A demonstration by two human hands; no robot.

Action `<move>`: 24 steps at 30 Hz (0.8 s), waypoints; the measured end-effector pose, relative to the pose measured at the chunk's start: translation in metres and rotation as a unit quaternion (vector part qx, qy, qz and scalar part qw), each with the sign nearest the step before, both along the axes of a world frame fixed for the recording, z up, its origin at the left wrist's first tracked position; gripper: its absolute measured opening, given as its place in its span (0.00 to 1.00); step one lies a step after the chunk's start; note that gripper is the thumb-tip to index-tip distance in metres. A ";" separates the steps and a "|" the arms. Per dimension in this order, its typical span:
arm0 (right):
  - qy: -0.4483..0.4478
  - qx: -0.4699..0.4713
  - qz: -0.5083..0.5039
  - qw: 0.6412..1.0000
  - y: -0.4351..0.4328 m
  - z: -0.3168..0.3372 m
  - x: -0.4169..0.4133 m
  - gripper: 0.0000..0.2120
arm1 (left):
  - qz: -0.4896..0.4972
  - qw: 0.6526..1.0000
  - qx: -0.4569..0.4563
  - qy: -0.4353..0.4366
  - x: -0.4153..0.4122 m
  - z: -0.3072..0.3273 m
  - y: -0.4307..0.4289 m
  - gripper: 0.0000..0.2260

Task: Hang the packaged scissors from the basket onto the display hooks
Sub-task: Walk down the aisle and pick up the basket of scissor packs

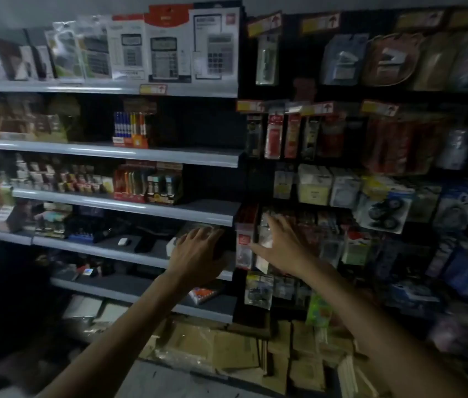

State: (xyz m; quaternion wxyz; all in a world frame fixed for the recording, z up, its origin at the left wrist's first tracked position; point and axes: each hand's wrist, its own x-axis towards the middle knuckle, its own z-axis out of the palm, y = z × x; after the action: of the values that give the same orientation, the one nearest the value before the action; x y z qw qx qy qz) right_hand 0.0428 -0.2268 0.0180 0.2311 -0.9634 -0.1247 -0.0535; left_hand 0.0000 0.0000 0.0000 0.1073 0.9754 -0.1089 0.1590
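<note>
Both my arms reach forward into a dim shop display. My left hand (198,249) lies with spread fingers over a dark boxy item at the right end of a grey shelf (129,254). My right hand (281,244) stretches with straight fingers against clear hanging packs (264,239) on the dark hook panel. A pack with a red label (243,248) hangs just left of that hand. Blur and darkness keep me from telling what these packs contain. No basket is in view.
Grey shelves on the left carry calculators (163,57), pens (130,129) and small boxes. The hook panel on the right is crowded with hanging packs (313,183). Flattened cardboard and wrapped bundles (227,349) lie on the floor below.
</note>
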 end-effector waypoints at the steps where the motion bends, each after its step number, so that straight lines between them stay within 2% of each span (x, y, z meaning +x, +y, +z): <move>1: -0.012 -0.004 0.014 1.000 0.006 -0.002 0.004 0.48 | 0.005 1.000 0.004 -0.003 0.000 -0.003 0.006 0.32; 8: -0.026 -0.005 0.111 0.994 0.059 -0.032 0.039 0.48 | 0.105 0.994 0.005 0.016 -0.001 -0.035 0.050 0.36; 13: -0.053 -0.027 0.189 0.980 0.096 -0.047 0.058 0.43 | 0.189 0.981 0.010 0.046 -0.004 -0.050 0.083 0.35; 17: 0.022 0.011 0.267 0.963 0.141 -0.076 0.068 0.45 | 0.262 0.964 0.000 0.048 -0.017 -0.057 0.101 0.33; 21: 0.056 -0.013 0.336 0.940 0.189 -0.091 0.065 0.45 | 0.342 0.937 -0.020 0.074 -0.045 -0.066 0.120 0.33; 24: 0.067 -0.015 0.387 0.920 0.226 -0.097 0.063 0.46 | 0.373 0.925 -0.027 0.067 -0.072 -0.066 0.137 0.28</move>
State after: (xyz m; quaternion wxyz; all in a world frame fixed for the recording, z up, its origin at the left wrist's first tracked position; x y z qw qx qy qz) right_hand 0.1059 -0.0005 -0.0789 0.2269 -0.8448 -0.4726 0.1071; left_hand -0.0722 0.1373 -0.0663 0.0737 0.9507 0.2744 0.1243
